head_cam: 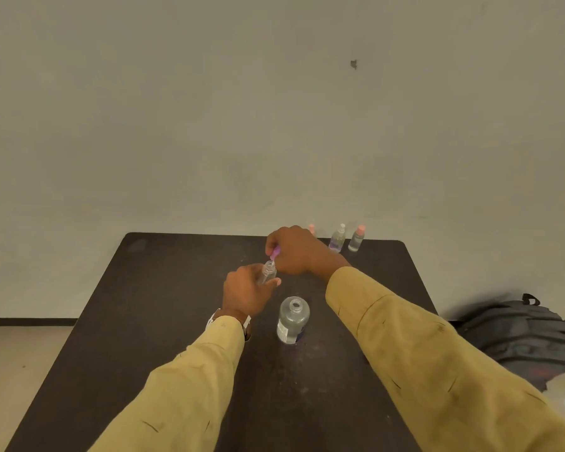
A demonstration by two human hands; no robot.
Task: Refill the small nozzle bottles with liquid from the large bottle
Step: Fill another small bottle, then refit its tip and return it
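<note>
— Small nozzle bottle [268, 271]: status?
— Left grip [247, 296] clasps it, tilted, above bench [163, 305] centre. Right grip [296, 252] pinches the purple nozzle cap [275, 252] just over its open neck.
— Why so?
— Neck is kept clear, for filling or recapping; cannot tell which. Large bottle [292, 321], uncapped and upright, stands at 5 o'clock, near for pouring.
</note>
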